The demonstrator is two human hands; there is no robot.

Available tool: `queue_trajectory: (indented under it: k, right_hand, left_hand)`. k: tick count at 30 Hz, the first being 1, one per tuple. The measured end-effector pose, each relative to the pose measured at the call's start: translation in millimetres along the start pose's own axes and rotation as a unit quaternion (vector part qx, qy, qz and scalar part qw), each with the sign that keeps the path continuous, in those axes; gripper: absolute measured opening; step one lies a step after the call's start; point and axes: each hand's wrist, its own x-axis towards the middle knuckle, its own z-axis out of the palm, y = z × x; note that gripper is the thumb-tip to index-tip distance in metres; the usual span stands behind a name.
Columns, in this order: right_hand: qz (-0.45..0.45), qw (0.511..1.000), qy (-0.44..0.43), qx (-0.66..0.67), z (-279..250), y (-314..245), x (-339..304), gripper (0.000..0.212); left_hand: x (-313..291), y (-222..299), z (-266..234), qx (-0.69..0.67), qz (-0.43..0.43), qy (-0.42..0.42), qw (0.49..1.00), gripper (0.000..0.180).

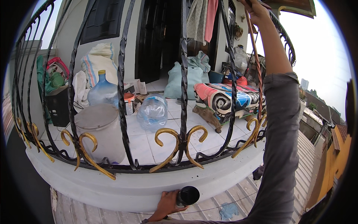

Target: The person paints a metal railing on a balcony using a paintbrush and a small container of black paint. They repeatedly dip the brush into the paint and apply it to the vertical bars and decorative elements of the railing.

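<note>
My left hand [168,203] is wrapped round a dark cup [187,196] just outside the balcony's white ledge; the inside of the cup looks black. At the upper right, my right hand [256,12] is raised to the top of the railing. Its fingers are closed at the picture's edge around something I cannot make out; a dark piece shows beside them. Just below that hand runs a reddish-brown bar [255,52]. The other twisted railing bars [184,74] are black, with gold scrolls [166,135] near their feet.
Behind the railing stand a lidded grey bin [99,123], water jugs [153,112], stuffed sacks [184,78] and a bench with a colourful cover [223,98]. The white ledge [130,190] curves below. A blue rag [228,211] lies on the corrugated roof [93,212].
</note>
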Motion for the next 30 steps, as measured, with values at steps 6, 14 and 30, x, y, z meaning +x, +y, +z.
queue_trajectory:
  k: [6, 14, 30]
  right_hand:
    - [-0.031, 0.997, 0.045, 0.052, 41.8, 0.9, -4.0, 0.017]
    - [-0.067, 0.994, -0.033, -0.075, 48.5, -18.9, -31.7, 0.009]
    - [-0.300, 0.924, 0.119, -0.205, 95.7, -69.8, -95.8, 0.013]
  left_hand:
    - [0.1, 2.5, -4.9, 0.002, 0.003, 0.014, 1.000, 0.101]
    - [-1.3, 0.2, 0.0, 0.008, 0.018, 0.036, 0.999, 0.103]
    - [-1.2, -1.1, 2.2, 0.001, 0.031, 0.059, 0.998, 0.101]
